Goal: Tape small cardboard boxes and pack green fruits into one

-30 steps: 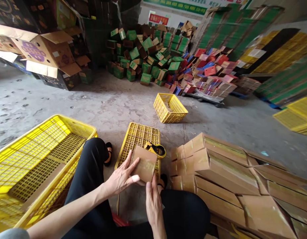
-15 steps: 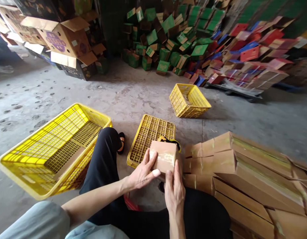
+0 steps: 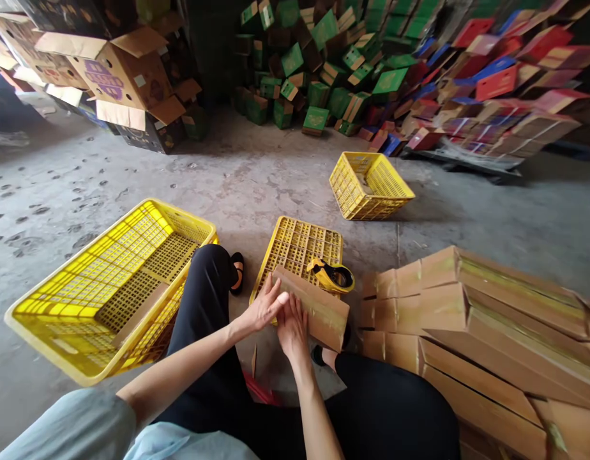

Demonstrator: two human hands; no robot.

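Note:
A long brown cardboard box (image 3: 324, 313) sealed with clear tape lies tilted over the near part of an upturned yellow crate (image 3: 295, 239). My left hand (image 3: 262, 308) is at the box's left end, its fingers stretched out and its thumb over the fingertips of the other hand. Flat against the near side of the box lies my right hand (image 3: 292, 326), fingers straight and side by side. A yellow tape dispenser (image 3: 331, 275) rests on the crate just beyond the box.
To the left stands a big yellow crate (image 3: 50, 294) with a cardboard piece inside. Stacked brown boxes (image 3: 506, 332) rise at my right. A smaller yellow crate (image 3: 347, 185) sits ahead. Green boxes (image 3: 318, 118), red boxes (image 3: 496, 83) and open cartons (image 3: 117, 73) fill the back.
The box has turned from end-on to lying lengthwise, sloping down to the right. My right hand has shifted from its right edge to its left part, beside my left hand. The tape dispenser shows more fully.

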